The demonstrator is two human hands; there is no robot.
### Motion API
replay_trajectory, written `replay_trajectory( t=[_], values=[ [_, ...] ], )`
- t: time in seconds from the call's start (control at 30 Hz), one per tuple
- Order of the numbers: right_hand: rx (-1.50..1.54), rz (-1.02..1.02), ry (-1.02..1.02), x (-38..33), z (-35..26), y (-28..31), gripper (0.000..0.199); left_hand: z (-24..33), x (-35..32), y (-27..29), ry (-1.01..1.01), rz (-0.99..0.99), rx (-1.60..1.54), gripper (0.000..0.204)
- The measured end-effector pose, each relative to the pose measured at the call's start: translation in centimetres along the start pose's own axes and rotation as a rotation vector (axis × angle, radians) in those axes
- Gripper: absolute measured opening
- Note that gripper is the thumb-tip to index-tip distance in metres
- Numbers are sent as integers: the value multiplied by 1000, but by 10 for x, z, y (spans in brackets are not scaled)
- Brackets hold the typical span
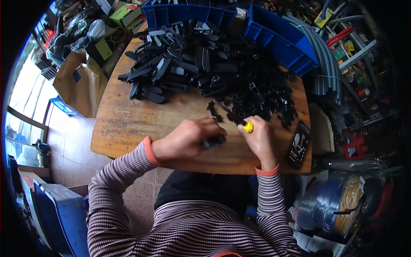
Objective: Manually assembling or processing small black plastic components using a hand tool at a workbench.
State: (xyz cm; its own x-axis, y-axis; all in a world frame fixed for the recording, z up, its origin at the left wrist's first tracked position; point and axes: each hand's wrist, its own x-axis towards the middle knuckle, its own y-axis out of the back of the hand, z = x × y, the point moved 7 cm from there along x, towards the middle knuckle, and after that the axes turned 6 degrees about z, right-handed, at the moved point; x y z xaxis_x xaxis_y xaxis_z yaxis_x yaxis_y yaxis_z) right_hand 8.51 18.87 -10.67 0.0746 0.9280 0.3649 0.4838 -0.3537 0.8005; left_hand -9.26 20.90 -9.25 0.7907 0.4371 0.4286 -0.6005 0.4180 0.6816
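My left hand (190, 139) is closed around a black plastic part (214, 141), which sticks out below the fingers and is blurred by motion. To its right, my right hand (260, 138) grips a small yellow-handled tool (248, 127). Only the rounded yellow end shows, so its working tip cannot be made out. Both hands are over the near part of the wooden table (128, 124), apart from each other. Just beyond them lie small black plastic pieces (239, 112). Farther back is a large heap of long black plastic parts (180, 64).
Two blue bins, one long (188, 16) and one tilted (280, 38), stand at the table's far edge. A phone (299, 145) lies at the right edge. On the left stands an open brown paper bag (81, 85). Coiled grey tubing (321, 55) is at the right.
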Motion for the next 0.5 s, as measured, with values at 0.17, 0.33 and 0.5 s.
replay_trajectory(
  t=[0.17,0.33,0.5],
  values=[
    [-10,21,102,3,-3,17,15,-59,30,54,623,526,-1233,41],
    [-11,-9,92,1,3,27,21,-58,229,125,-159,558,-400,31],
    [90,-16,77,1,26,41,21,-27,310,110,-357,757,78,28]
  ],
)
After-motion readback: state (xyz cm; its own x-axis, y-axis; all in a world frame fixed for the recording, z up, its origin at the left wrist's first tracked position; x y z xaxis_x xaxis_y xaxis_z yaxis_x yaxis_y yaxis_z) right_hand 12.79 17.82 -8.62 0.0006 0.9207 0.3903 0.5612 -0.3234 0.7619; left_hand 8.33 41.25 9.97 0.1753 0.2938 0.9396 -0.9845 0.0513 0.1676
